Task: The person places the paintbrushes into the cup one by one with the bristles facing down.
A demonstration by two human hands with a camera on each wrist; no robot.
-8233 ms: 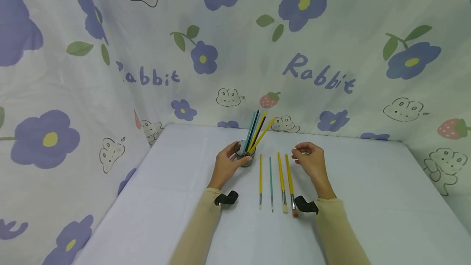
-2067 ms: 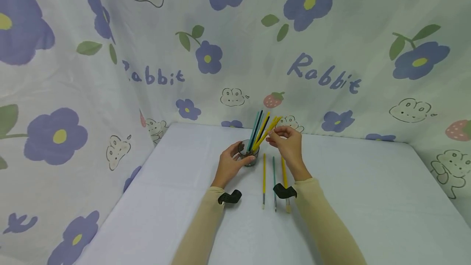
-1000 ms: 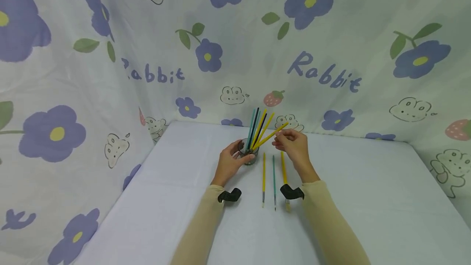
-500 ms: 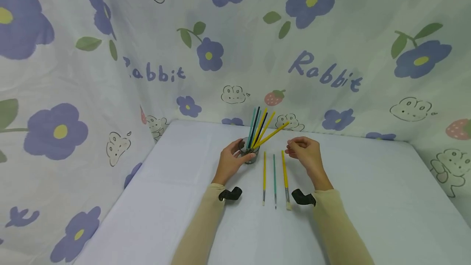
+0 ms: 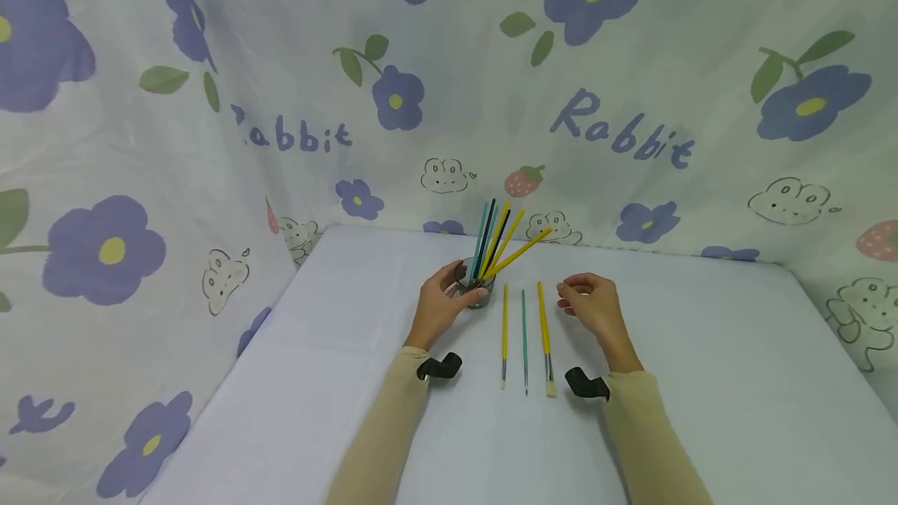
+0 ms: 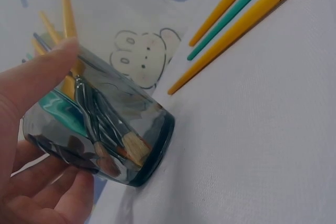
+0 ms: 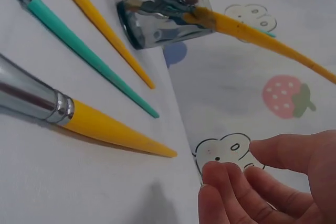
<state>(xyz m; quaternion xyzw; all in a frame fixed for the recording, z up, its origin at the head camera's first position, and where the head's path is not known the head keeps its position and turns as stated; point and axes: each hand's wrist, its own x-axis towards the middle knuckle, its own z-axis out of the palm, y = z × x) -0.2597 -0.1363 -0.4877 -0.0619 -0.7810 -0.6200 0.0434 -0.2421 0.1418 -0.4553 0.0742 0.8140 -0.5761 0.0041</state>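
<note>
My left hand (image 5: 436, 309) grips a smoky see-through glass (image 6: 137, 109), thumb at the rim and fingers round the side. Several paintbrushes stand in it, bristles down, their yellow, teal and dark handles fanning up. One yellow-handled paintbrush (image 5: 522, 251) leans far to the right. On the table three paintbrushes lie side by side, handles pointing away: a thin yellow one (image 5: 504, 326), a thin teal one (image 5: 524, 333) and a wide flat yellow one (image 7: 115, 132). Just right of the wide one hovers my right hand (image 5: 598, 310), fingers loosely bent, holding nothing.
A white cloth covers the table (image 5: 316, 380). Behind and to the left hangs a patterned curtain (image 5: 477, 100) with purple flowers, rabbits and lettering. Black wrist mounts (image 5: 440, 367) sit on both beige sleeves.
The fourth, rightmost paintbrush from the table has gone into the glass, leaning right. My right hand has let go of it and drawn back right and nearer. The left hand keeps its place.
</note>
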